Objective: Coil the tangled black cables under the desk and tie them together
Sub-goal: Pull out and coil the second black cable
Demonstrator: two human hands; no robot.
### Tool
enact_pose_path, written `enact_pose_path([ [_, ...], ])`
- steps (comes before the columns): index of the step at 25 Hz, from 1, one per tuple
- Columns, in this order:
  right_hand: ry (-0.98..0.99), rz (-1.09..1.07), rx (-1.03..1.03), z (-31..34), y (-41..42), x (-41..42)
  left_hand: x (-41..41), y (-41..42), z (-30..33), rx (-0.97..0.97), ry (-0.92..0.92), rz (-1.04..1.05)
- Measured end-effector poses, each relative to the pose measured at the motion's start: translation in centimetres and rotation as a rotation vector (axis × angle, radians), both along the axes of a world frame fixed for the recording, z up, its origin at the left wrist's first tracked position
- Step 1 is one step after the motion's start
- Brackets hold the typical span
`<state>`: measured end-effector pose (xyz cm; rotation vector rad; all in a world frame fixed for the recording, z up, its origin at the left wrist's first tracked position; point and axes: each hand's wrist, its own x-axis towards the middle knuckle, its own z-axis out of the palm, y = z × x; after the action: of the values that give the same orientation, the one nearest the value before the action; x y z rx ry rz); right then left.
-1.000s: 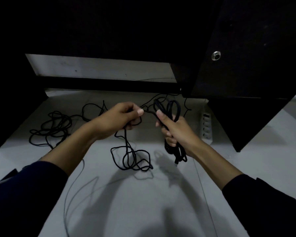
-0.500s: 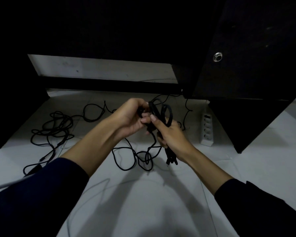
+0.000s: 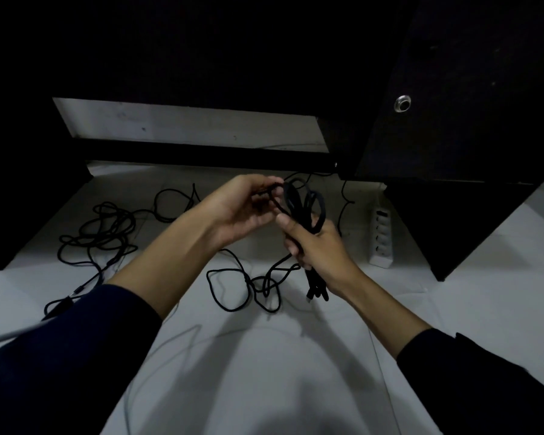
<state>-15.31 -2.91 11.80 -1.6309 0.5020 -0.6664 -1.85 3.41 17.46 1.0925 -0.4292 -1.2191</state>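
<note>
Right hand (image 3: 319, 246) gripped the limp coil (image 3: 305, 205); left hand (image 3: 242, 208), at nine o'clock, pinched its floppy strand—best held mid-bundle.

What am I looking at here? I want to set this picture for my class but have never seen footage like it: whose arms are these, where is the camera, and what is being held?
The camera sits on a person's head, looking down under a dark desk. The two arms are that person's own. The right hand grips a bundle of coiled black cable. The left hand pinches a strand at the top of that bundle. More loose cable lies below the hands on the pale floor, another tangle lies to the left, and a white power strip to the right.
</note>
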Motion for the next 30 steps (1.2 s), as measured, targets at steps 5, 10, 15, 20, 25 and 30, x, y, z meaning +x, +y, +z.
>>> enact_pose_path([
  [5, -0.138, -0.066, 0.187, 0.1, -1.1, 0.1, -1.7, 1.5, -4.1, 0.078, -0.585, -0.303],
  [10, -0.227, -0.217, 0.317, 0.1, -2.4, 0.6, -2.5, 2.5, -7.0, 0.076, -0.883, -0.354],
  [15, -0.298, -0.339, 0.444, -0.1, -3.0, 0.7, -3.7, 2.6, -6.8, 0.03, -1.208, -0.291],
  [20, -0.395, -0.397, 0.609, 0.4, -3.4, 0.6, -5.1, 4.4, -9.7, 0.018, -0.934, -0.359],
  [25, -0.434, -0.248, 0.756, 0.3, -3.9, -0.2, -3.1, 4.0, -11.1, 0.081, -1.328, -0.549],
  [30, -0.398, -0.066, 0.785, 1.0, -4.5, -0.1, -0.9, 2.0, -10.9, 0.087, -1.592, -0.483],
])
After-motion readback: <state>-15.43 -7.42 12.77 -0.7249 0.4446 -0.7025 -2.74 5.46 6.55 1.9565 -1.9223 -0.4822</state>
